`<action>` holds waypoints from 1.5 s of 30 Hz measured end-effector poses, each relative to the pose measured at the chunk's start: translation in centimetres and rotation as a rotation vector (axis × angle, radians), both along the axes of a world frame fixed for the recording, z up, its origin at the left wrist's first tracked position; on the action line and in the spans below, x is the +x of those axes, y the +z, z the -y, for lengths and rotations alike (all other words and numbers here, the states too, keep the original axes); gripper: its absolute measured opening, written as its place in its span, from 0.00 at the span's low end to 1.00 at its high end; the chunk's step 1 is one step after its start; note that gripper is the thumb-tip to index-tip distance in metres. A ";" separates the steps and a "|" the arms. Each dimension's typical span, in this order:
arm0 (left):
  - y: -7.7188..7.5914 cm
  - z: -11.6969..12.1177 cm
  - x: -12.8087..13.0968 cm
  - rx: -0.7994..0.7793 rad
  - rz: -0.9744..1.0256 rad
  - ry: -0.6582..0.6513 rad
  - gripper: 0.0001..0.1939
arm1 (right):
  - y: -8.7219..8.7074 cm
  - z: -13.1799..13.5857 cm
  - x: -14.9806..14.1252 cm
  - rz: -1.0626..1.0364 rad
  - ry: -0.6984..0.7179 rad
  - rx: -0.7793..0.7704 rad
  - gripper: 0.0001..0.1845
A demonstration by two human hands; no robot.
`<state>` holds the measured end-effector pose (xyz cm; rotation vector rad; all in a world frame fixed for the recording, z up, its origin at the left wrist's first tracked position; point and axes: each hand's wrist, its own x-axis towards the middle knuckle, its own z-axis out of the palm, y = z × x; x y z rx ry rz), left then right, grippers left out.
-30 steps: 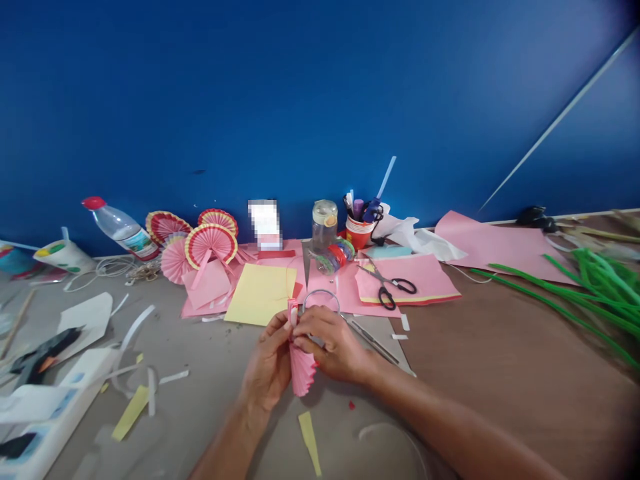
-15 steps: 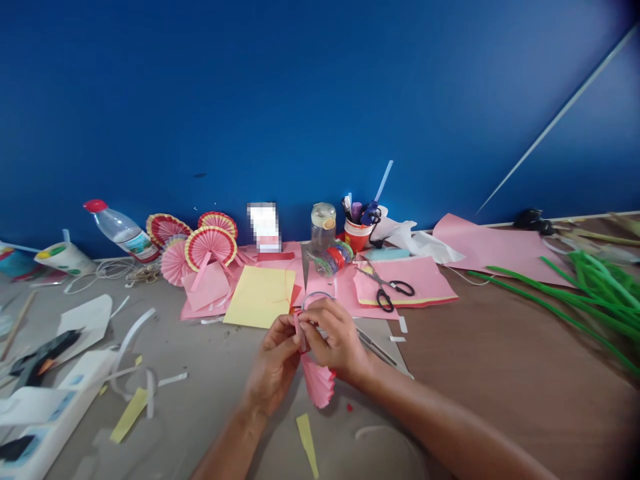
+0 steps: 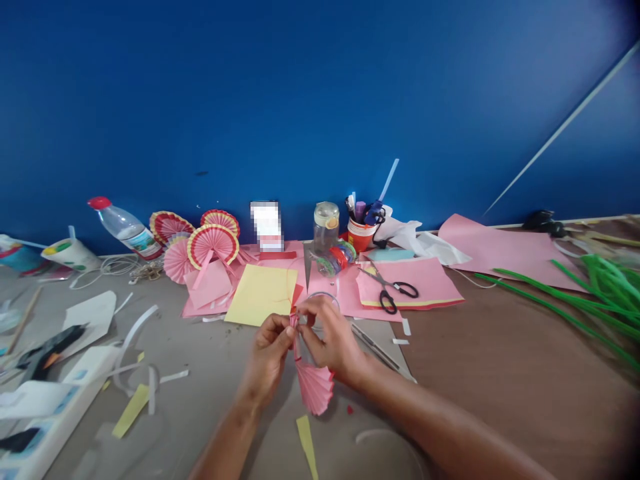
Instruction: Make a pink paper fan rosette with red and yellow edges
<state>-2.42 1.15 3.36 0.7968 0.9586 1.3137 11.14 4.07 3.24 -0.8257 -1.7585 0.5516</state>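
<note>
Between my two hands hangs a pleated pink paper fan (image 3: 315, 389), its ribbed part spread downward below a narrow folded stem. My left hand (image 3: 270, 353) pinches the upper stem between thumb and fingers. From the other side my right hand (image 3: 327, 337) has thumb and forefinger at the top of the same stem, its other fingers curled. Just behind the right hand, part of a thin ring (image 3: 327, 295) shows. A yellow paper sheet (image 3: 263, 293) lies beyond my hands, and black-handled scissors (image 3: 393, 293) rest on pink paper to the right.
Finished-looking pleated fans (image 3: 214, 245) stand against the blue wall beside a tilted bottle (image 3: 125, 227). A jar (image 3: 326, 223) and a red cup of tools (image 3: 361, 237) stand at the back. A power strip (image 3: 63, 407) lies left, green stems (image 3: 600, 300) right.
The fan's ribbed part is now more visible and spread wider below my hands. My right fingers have shifted slightly on the stem. The whole view has moved a little.
</note>
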 end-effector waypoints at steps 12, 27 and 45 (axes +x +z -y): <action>0.2 -0.3 -0.7 0.053 -0.229 -0.087 0.16 | 0.3 -1.1 0.6 -0.030 0.219 -0.506 0.10; -0.6 -0.6 -1.2 -0.038 -0.383 -0.255 0.08 | 1.6 -1.6 3.3 0.700 0.326 -0.161 0.20; -0.1 -0.8 0.2 -0.208 0.193 0.064 0.14 | 2.1 1.6 0.6 0.480 -0.051 -0.138 0.08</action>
